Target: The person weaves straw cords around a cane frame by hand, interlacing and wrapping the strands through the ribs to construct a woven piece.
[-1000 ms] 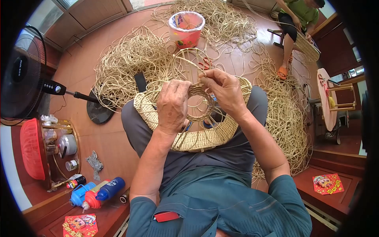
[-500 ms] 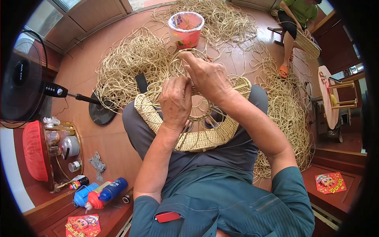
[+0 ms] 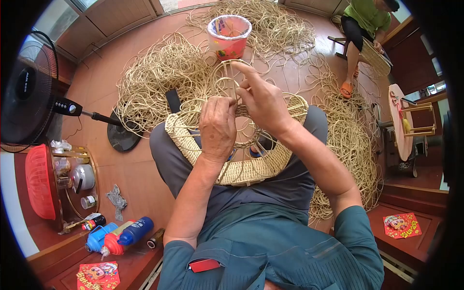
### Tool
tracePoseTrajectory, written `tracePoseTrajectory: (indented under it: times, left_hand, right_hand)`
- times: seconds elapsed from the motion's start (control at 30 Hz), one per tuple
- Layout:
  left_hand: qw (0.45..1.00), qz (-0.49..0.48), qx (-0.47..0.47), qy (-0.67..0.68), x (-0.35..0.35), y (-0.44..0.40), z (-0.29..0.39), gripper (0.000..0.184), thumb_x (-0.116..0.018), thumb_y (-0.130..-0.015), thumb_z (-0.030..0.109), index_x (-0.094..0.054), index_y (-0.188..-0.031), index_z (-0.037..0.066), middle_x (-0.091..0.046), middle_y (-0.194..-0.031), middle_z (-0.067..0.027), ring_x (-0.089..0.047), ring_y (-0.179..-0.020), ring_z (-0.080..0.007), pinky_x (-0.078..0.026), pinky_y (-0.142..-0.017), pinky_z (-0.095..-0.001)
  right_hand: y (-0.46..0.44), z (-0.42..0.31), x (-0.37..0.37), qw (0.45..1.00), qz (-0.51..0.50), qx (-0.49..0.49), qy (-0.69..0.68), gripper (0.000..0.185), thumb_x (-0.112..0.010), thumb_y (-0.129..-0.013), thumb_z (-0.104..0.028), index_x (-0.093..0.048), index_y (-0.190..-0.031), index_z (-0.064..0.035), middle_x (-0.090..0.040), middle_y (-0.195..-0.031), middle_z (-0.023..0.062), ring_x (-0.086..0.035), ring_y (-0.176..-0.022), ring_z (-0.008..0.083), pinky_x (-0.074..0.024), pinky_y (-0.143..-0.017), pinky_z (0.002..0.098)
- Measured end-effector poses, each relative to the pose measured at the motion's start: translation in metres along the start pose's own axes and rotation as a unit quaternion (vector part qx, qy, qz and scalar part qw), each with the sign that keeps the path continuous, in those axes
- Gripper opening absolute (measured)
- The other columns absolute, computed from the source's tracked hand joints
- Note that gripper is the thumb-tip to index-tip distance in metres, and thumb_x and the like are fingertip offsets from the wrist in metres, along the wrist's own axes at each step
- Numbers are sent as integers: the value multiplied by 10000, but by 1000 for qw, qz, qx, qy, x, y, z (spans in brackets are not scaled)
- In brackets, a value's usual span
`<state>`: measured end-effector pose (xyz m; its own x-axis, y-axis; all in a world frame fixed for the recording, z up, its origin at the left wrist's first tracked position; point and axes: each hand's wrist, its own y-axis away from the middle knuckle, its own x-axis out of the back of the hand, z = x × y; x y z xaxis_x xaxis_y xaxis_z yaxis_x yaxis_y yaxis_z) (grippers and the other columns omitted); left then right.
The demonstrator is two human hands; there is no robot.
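Observation:
A round woven straw piece [image 3: 251, 172] with a wide plaited rim rests across my thighs. Inside it is a smaller braided ring, and thin strands run between the two. My left hand [image 3: 217, 126] is closed on the left side of the braided ring, its fingertips pinching near the top. Just to the right, my right hand [image 3: 265, 104] is raised over the ring's upper edge, thumb close to the left fingertips and index finger stretched forward along a looped strand. The back of the right hand hides part of the ring.
Cord piles [image 3: 162, 79] lie on the floor ahead and at right [image 3: 350, 157]. A pink bucket [image 3: 229, 41] stands ahead, a fan [image 3: 29, 92] at left. At upper right sits another person [image 3: 367, 19] with a woven piece. Flasks [image 3: 135, 231] lie lower left.
My right hand went from pinching near the ring's top to reaching forward and left, then drew slightly back, index finger extended. My left hand has stayed at the ring, shifting slightly right.

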<state>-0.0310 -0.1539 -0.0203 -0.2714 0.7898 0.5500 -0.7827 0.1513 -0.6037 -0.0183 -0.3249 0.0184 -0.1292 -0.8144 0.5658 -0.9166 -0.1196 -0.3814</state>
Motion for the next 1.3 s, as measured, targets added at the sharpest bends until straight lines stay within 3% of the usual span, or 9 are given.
tracePoseTrajectory:
  times: [0.07,0.17,0.33,0.43,0.53,0.67,0.8,0.93,1.3]
  left_hand:
    - [1000,-16,-2,1,2,0,-2,72,-759,-1023,50,-740,-1091,38,-703,-1040,-134,-688,-996,-356,-559,-895,-485]
    - [999,-16,-28,-30,8,-4,3,107,-801,-991,45,-752,-1086,51,-716,-1053,-120,-697,-1010,-345,-569,-902,-475]
    - [996,-35,-79,-30,1,-11,6,124,-835,-968,52,-767,-1069,78,-717,-1027,-96,-699,-1005,-329,-575,-893,-466]
    - [995,-46,-82,-39,-7,-17,4,96,-826,-985,86,-763,-1057,84,-704,-1006,-91,-696,-989,-324,-572,-881,-468]
    - [994,-62,-68,-62,-14,-20,8,72,-799,-1011,132,-757,-1045,84,-698,-997,-95,-700,-976,-327,-572,-869,-466]
    - [992,-90,-37,-74,-22,-22,13,77,-753,-1034,160,-760,-1049,85,-713,-988,-113,-717,-958,-346,-573,-871,-477]
    - [991,-125,-18,-46,-18,-21,15,107,-742,-1035,174,-778,-1066,79,-737,-973,-137,-733,-943,-380,-571,-886,-509]
    - [987,-156,3,-32,-13,-24,18,139,-760,-1026,200,-792,-1064,70,-746,-968,-146,-738,-941,-401,-567,-894,-528]
    - [998,-34,-52,-26,-23,-10,28,230,-832,-973,113,-750,-1188,92,-709,-1111,-111,-699,-1044,-358,-565,-905,-493]
  right_hand:
    - [11,-7,5,975,-26,-150,-164,544,-683,-1088,-41,-500,-1600,-23,-770,-1078,134,-754,-876,179,-622,-786,375]
    - [37,21,10,892,-20,-201,-405,356,-644,-1146,-96,-559,-1479,-3,-704,-1040,30,-647,-880,69,-574,-788,292]
    - [54,31,56,865,17,-227,-447,266,-636,-1145,-90,-602,-1402,-29,-723,-1084,33,-633,-894,85,-556,-841,271]
    - [43,50,96,840,84,-121,-522,267,-645,-1148,-97,-608,-1404,-29,-750,-1135,56,-648,-899,88,-561,-829,265]
    - [28,25,112,899,166,-138,-380,283,-652,-1157,-111,-638,-1429,-32,-779,-1185,73,-690,-924,98,-588,-834,273]
    - [30,11,85,993,84,-81,14,381,-668,-1149,-122,-668,-1528,-84,-841,-1185,98,-802,-1011,203,-635,-913,364]
    - [29,1,58,994,12,-106,21,486,-655,-1114,-139,-600,-1594,-85,-837,-1186,220,-809,-1112,428,-616,-969,514]
    - [17,11,39,994,-25,-99,28,599,-675,-1076,-144,-529,-1653,-78,-823,-1141,239,-790,-1080,467,-602,-967,549]
    - [59,2,52,980,76,-124,-132,334,-802,-1048,-38,-672,-1354,-4,-788,-1021,71,-772,-979,132,-625,-918,335]
